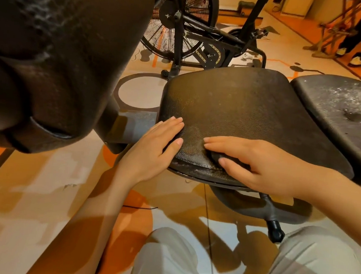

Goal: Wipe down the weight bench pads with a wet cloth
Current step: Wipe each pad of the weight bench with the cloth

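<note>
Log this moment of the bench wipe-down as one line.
left hand flat on seat pad | right hand presses dark cloth at front edge | back pad dusty

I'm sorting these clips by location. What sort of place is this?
Most likely a gym or fitness room. A fan-wheel exercise bike stands on the patterned floor behind the padded weight bench, and a large black pad of other equipment hangs at the left.
</note>
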Tool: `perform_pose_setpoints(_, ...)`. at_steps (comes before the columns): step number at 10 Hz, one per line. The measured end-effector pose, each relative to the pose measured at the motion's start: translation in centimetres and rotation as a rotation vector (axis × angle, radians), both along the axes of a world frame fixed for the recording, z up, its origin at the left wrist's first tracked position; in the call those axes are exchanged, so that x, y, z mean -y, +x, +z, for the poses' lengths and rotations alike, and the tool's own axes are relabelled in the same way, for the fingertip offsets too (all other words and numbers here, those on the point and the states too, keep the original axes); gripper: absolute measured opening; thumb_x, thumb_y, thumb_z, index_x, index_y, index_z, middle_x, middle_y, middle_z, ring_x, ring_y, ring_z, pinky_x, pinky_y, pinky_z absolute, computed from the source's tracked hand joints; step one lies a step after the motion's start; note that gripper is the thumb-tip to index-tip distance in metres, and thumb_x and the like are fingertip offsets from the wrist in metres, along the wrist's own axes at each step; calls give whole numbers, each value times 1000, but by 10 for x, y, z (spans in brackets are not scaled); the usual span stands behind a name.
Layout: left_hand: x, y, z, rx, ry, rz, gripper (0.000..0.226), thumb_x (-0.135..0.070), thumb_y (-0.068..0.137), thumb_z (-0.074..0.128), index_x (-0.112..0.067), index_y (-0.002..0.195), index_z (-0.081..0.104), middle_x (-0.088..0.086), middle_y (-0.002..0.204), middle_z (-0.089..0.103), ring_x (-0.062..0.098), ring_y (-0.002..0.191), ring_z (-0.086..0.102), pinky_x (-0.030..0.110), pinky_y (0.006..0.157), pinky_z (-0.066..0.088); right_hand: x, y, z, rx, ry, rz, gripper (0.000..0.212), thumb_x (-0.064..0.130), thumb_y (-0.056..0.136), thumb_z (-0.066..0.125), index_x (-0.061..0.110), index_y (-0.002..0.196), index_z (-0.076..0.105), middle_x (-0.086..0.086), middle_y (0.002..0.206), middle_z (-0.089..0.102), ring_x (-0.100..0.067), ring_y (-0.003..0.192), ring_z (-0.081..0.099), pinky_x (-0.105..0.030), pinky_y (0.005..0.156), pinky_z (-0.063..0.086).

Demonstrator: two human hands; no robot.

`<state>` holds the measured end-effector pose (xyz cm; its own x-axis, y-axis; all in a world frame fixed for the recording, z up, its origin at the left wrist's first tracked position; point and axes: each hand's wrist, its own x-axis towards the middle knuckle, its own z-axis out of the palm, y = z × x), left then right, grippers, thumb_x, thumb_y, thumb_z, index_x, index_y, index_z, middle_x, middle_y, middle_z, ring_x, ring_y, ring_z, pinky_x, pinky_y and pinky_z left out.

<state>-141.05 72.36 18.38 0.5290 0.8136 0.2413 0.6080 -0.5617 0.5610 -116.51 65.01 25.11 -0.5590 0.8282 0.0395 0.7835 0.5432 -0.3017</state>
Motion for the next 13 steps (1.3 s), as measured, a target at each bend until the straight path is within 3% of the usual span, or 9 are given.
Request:
perform_pose_setpoints(3, -2, -4, -6, -8, 52, -33, 54, -42, 101, 30, -24, 152, 29, -13, 157, 26, -10, 143, 10, 11, 116, 2, -36, -29, -12, 68, 172, 104, 40, 33, 102, 43, 16, 136, 54, -2, 145, 48, -12, 140, 34, -15, 112, 20)
perform_pose_setpoints(5, 0, -7, -8, -33, 106, -37, 58, -48, 100, 25, -23, 152, 30, -12, 157, 26, -7, 144, 11, 13, 117, 3, -9, 0, 2, 219, 217, 224, 49, 35, 105, 30, 25, 153, 27, 7, 161, 16, -10, 149, 5, -26, 120, 12)
perform_pose_setpoints(6, 1, -7, -7, -35, 122, -37, 58, -48, 100, 24, -22, 152, 30, -12, 157, 27, -7, 144, 12, 12, 116, 4, -7, 6, 5, 256, 285, 248, 50, 34, 105, 29, 26, 153, 24, 3, 163, 10, -15, 150, 6, -32, 120, 19)
perform_pose_setpoints(7, 2, -8, -7, -37, 130, -37, 58, -47, 100, 25, -21, 151, 33, -11, 157, 28, -6, 144, 12, 12, 116, 4, -10, 4, 3, 178, 199, 187, 50, 39, 104, 29, 32, 153, 25, 7, 162, 13, -11, 148, 16, -28, 112, 36)
perform_pose_setpoints(8, 2, -8, -7, -34, 136, -36, 57, -46, 100, 26, -20, 150, 34, -10, 157, 29, -5, 145, 14, 13, 117, 6, -16, 4, -4, 107, 109, 235, 46, 34, 104, 33, 26, 149, 36, 5, 155, 31, -9, 141, 30, -24, 112, 33)
perform_pose_setpoints(9, 0, -9, -9, -15, 124, -46, 56, -43, 101, 28, -19, 150, 35, -9, 156, 30, -4, 145, 15, 15, 118, 7, -28, 0, -15, 49, 56, 233, 39, 19, 102, 43, 11, 139, 51, -6, 141, 51, -21, 131, 45, -31, 110, 35)
perform_pose_setpoints(10, -1, -10, -8, -9, 98, -48, 54, -42, 101, 29, -20, 151, 34, -11, 156, 30, -5, 144, 15, 14, 117, 8, -36, -16, -24, 33, 51, 220, 39, 18, 100, 46, 9, 138, 52, -10, 138, 53, -27, 128, 47, -36, 107, 37)
perform_pose_setpoints(12, 2, -7, -2, -57, 83, 3, 50, -37, 102, 35, -24, 150, 33, -16, 155, 27, -11, 142, 12, 8, 114, 6, -18, 25, -15, -113, 8, 259, 50, 6, 98, 50, 27, 143, 46, 11, 148, 43, -1, 135, 38, -28, 111, 36)
perform_pose_setpoints(13, 3, -4, 0, -62, 36, 27, 52, -38, 101, 32, -26, 151, 31, -19, 154, 24, -12, 142, 12, 8, 114, 6, -11, 42, -12, -132, 27, 283, 47, 10, 100, 48, 28, 143, 46, 12, 148, 43, 0, 135, 38, -27, 111, 35)
